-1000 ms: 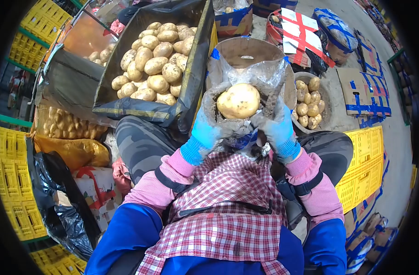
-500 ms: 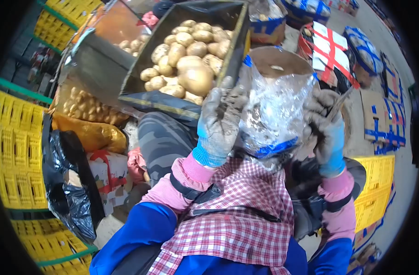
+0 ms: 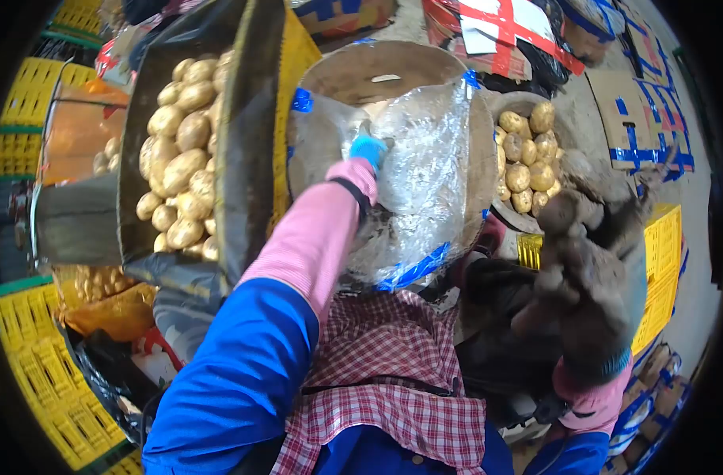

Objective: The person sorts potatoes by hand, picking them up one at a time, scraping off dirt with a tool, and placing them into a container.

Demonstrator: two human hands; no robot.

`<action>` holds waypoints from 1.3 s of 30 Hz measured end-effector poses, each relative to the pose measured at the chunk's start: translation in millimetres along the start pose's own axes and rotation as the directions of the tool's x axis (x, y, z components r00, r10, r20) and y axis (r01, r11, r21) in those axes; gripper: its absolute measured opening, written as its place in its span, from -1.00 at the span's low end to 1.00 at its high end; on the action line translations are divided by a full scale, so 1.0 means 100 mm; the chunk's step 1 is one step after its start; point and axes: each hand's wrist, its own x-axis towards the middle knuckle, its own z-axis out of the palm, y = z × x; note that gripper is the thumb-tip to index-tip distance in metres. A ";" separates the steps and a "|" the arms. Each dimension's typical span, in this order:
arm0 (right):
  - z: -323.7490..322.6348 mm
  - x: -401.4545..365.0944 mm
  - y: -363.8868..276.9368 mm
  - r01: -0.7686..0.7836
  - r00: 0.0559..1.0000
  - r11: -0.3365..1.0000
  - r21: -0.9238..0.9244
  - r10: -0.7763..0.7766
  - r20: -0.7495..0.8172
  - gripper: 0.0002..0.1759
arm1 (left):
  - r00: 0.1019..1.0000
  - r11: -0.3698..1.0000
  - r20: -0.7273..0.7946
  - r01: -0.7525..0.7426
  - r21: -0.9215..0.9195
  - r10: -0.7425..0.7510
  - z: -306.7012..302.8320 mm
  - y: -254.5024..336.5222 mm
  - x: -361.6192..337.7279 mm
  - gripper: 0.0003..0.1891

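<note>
My left hand [image 3: 371,147], in a blue-cuffed glove, reaches into a round brown container [image 3: 314,75] lined with clear plastic [image 3: 425,174]. Its fingers are hidden down inside, so I cannot see what they hold. To the right, my right hand [image 3: 587,269] is raised, gloved in grey and smeared by motion. A blurred, long thin shape rises by its fingers; what it is I cannot make out. Potatoes [image 3: 183,170] fill part of a dark-lined crate [image 3: 250,134] left of the container. Beyond my right hand, more potatoes [image 3: 527,158] lie in a round tub.
Yellow crates [image 3: 33,348] are stacked at the left, and another yellow crate [image 3: 660,273] stands at the right. A box with red tape [image 3: 500,36] is at the back. Cardboard with blue tape [image 3: 638,119] lies on the floor at the right.
My left hand has moved from beside the potato crate into the lined container. My right hand has moved down from the plastic's edge. The view has shifted to the right.
</note>
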 end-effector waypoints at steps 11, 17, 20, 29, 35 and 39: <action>-0.18 -0.19 -0.22 0.178 0.981 0.450 -0.875 -0.015 0.192 -0.47 | 0.552 0.551 0.023 -0.826 -0.123 0.833 -0.95 2.26 0.89 -0.42; -0.57 -0.56 0.12 -0.214 0.970 0.936 0.280 0.237 -0.050 -0.40 | 0.597 0.582 0.029 -0.791 0.191 0.802 -1.12 2.14 0.26 -0.75; -0.29 -0.30 -0.07 -0.142 0.990 0.958 0.248 0.132 0.056 -0.30 | 0.387 0.930 0.921 -0.352 0.105 0.042 -1.23 2.07 0.16 -0.80; -1.10 -0.32 0.10 -0.024 0.962 0.935 -0.354 0.118 0.246 -0.18 | 0.869 0.381 0.496 -0.458 0.803 0.000 -0.18 -0.40 0.48 -0.65; -0.58 -0.01 -0.05 -0.248 0.961 0.930 0.272 0.201 0.191 -0.22 | 0.874 0.342 0.482 -0.434 0.833 -0.064 0.06 -0.63 0.57 -0.55; -0.38 0.08 -0.10 -0.202 0.953 0.912 0.356 0.100 0.285 -0.25 | 0.829 0.584 0.554 -0.417 0.696 -0.069 -0.13 -0.47 0.73 -0.58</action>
